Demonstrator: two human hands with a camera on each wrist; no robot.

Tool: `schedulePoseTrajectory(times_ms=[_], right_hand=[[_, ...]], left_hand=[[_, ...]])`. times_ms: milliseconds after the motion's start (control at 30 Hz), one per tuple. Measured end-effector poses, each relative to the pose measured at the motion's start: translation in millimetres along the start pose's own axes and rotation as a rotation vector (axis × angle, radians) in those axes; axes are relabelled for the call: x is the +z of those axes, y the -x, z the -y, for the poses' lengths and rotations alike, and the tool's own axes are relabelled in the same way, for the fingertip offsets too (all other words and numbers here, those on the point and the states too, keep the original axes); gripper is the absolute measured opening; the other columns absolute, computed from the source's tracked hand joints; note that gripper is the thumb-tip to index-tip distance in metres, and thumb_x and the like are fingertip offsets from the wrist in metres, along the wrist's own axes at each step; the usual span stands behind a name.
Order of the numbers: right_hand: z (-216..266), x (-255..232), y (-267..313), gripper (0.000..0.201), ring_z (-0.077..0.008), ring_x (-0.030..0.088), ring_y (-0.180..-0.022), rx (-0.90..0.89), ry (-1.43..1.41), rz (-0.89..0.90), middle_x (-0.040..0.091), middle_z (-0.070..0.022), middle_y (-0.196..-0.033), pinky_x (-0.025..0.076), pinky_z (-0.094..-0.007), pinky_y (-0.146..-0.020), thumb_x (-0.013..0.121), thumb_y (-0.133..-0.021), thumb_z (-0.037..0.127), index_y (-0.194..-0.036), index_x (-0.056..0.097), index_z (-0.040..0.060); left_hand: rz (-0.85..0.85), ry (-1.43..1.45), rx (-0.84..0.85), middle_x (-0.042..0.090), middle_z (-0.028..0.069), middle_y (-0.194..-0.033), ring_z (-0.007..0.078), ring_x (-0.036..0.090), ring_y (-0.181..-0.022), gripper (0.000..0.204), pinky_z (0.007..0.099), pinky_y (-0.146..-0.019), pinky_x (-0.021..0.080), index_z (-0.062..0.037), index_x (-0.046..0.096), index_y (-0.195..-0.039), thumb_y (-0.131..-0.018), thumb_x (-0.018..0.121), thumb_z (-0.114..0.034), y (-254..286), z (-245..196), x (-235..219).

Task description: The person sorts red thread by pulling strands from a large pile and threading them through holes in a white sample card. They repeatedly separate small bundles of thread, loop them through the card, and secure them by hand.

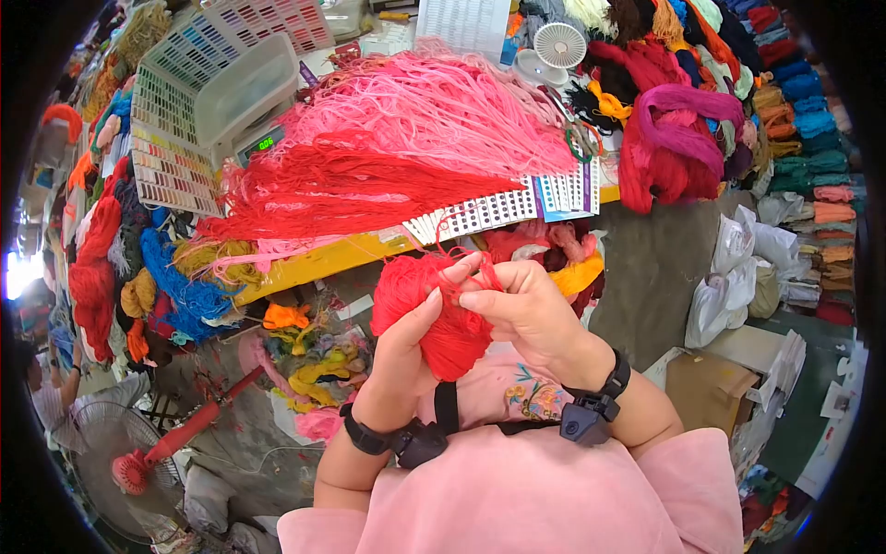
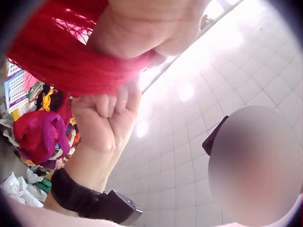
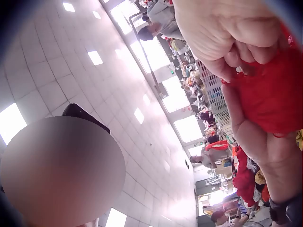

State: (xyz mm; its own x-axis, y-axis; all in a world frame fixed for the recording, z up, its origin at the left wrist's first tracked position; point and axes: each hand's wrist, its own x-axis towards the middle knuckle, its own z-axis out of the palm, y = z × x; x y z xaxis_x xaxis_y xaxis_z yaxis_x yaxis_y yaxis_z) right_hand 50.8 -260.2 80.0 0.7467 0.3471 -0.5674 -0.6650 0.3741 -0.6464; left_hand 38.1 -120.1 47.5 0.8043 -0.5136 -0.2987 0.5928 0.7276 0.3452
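A thick bundle of red yarn is held up before the chest in the head view. The left hand grips it from the near left side, thumb on top. At its upper right, the right hand pinches red strands between thumb and fingers, close to the left fingertips. In the left wrist view the red yarn hangs across the palm of the left hand, with the right hand curled behind it. The right wrist view shows the right hand with curled fingers against the red yarn.
Loose pink yarn and red yarn cover the yellow-edged table. Behind stand a clear plastic bin, a scale and a small white fan. A red-handled floor fan is at lower left, a cardboard box at right.
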Motion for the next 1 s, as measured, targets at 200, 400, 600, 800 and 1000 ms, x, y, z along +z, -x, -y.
schedulePoseTrajectory(times_ms=[200, 400, 600, 800, 1000], right_hand=[[-4.4, -2.9, -5.4, 0.009, -0.0012, 0.046, -0.059, -0.140, 0.350, -0.027, 0.055, 0.0020, -0.070, 0.037, -0.0174, -0.050, 0.057, -0.072, 0.002, -0.080, 0.060, 0.0006], [1.1, 1.7, -1.5, 0.007, -0.0016, 0.045, -0.057, -0.098, 0.233, -0.059, 0.055, 0.0012, -0.067, 0.036, -0.0173, -0.049, 0.058, -0.072, 0.004, -0.077, 0.060, 0.0003], [4.2, -6.1, 0.1, 0.002, 0.0005, 0.035, -0.046, -0.005, 0.051, -0.036, 0.052, 0.0026, -0.064, 0.024, -0.0140, -0.042, 0.057, -0.073, 0.004, -0.071, 0.057, 0.0032], [-6.2, -18.1, -3.5, 0.003, -0.0009, 0.034, -0.046, -0.104, -0.096, 0.117, 0.051, 0.0024, -0.065, 0.023, -0.0163, -0.041, 0.052, -0.076, 0.003, -0.077, 0.054, 0.0052], [15.6, -43.9, 14.8, 0.005, -0.0024, 0.030, -0.044, 0.207, -0.279, 0.255, 0.042, 0.0034, -0.056, 0.022, -0.0178, -0.040, 0.049, -0.077, 0.006, -0.081, 0.051, 0.0064]], left_hand=[[-0.035, -0.003, -0.001, 0.044, 0.0141, -0.114, 0.0186, 0.047, -0.099, 0.044, 0.0303, -0.083, 0.039, 0.0034, 0.033, -0.120, -0.085, 0.037, -0.022, -4.0, 2.5, 3.4], [-0.014, -0.012, -0.023, 0.045, 0.0144, -0.113, 0.0191, 0.047, -0.100, 0.044, 0.0310, -0.084, 0.039, 0.0035, 0.033, -0.120, -0.085, 0.037, -0.022, -4.8, 1.5, -1.8], [-0.046, 0.024, 0.046, 0.048, 0.0123, -0.110, 0.0193, 0.048, -0.098, 0.041, 0.0331, -0.083, 0.039, 0.0030, 0.036, -0.117, -0.084, 0.040, -0.021, -3.9, 1.4, -2.0], [-0.057, -0.113, 0.121, 0.051, 0.0058, -0.091, 0.0161, 0.050, -0.087, 0.041, 0.0295, -0.078, 0.040, 0.0017, 0.037, -0.117, -0.080, 0.045, -0.014, -3.4, 6.9, -10.3], [0.293, 0.262, -0.163, 0.033, -0.0050, -0.042, 0.0041, 0.028, -0.037, 0.035, 0.0209, -0.042, 0.023, 0.0052, 0.044, -0.108, -0.076, 0.049, -0.008, -2.1, -6.7, -32.9]])
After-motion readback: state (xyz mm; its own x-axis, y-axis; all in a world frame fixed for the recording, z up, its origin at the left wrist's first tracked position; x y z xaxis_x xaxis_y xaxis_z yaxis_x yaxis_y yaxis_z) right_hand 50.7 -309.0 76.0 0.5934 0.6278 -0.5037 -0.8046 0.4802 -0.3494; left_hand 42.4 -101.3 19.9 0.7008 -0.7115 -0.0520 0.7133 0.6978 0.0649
